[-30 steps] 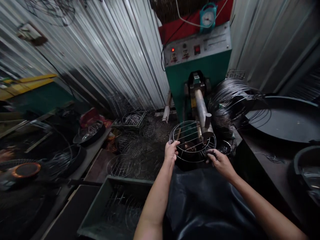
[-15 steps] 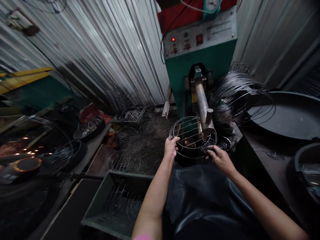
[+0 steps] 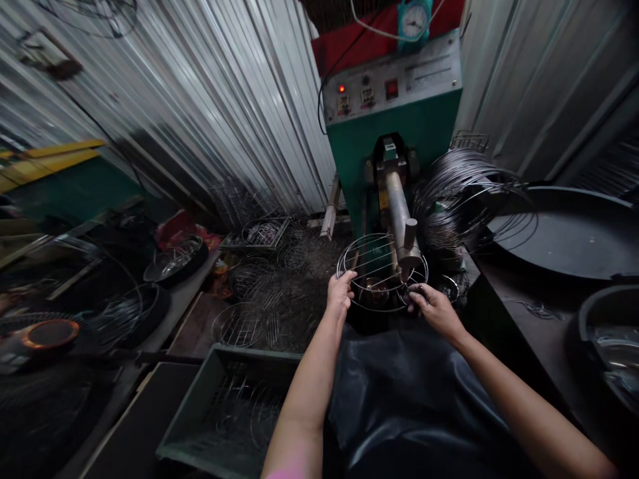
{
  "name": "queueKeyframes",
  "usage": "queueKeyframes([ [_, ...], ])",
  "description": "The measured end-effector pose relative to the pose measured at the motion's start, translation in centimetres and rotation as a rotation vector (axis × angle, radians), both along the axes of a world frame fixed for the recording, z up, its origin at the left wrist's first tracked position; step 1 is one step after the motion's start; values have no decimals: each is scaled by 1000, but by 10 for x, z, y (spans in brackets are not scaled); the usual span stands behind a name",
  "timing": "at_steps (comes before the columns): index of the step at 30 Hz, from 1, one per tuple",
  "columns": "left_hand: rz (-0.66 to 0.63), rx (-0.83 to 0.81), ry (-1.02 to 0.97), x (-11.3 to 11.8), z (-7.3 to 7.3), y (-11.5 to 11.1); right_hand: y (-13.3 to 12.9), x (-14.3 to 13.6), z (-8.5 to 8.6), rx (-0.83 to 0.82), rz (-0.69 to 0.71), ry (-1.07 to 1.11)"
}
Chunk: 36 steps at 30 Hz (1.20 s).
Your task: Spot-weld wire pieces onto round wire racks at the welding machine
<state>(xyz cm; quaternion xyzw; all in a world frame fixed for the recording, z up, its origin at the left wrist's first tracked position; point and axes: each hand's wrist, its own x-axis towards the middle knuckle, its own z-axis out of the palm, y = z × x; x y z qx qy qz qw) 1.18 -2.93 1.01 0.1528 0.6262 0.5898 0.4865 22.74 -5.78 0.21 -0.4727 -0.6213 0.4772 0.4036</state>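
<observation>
A round wire rack (image 3: 373,271), two rings with parallel bars across, is held roughly level under the welding machine's arm (image 3: 399,203). My left hand (image 3: 341,291) is closed on the rack's left rim, thumb on top. At the near right rim, my right hand (image 3: 432,306) is closed in a pinch; whatever lies between its dark-stained fingertips is too small to make out. Just above those fingertips sits the pointed electrode tip (image 3: 405,274), close to the rim. Whether the tip touches the wire I cannot tell.
The green machine body (image 3: 344,156) stands ahead, its red light lit. A wire coil (image 3: 459,193) and a large dark round pan (image 3: 559,229) are at right. A green crate (image 3: 187,416) with wire pieces stands at lower left; loose wire grids (image 3: 244,322) lie beyond it.
My right hand has shifted slightly left along the rim, its fingertips now nearer the electrode tip. My left hand keeps its hold on the rack. The camera view has shifted a little.
</observation>
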Motion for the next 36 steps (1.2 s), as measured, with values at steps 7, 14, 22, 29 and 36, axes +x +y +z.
queueKeyframes([
  [7,-7,-66,-53,0,-10,0,-5,2,-3,-63,-57,120],
  [14,-205,-171,-110,-16,0,9,-32,42,-46,-368,-271,274],
  [22,-36,-33,-151,6,-10,-15,-42,19,-10,-292,-62,324],
  [29,86,19,-111,18,-5,-24,-37,15,-9,-261,-47,238],
  [36,106,43,-134,21,-2,-26,-55,69,-79,-22,-134,-401],
])
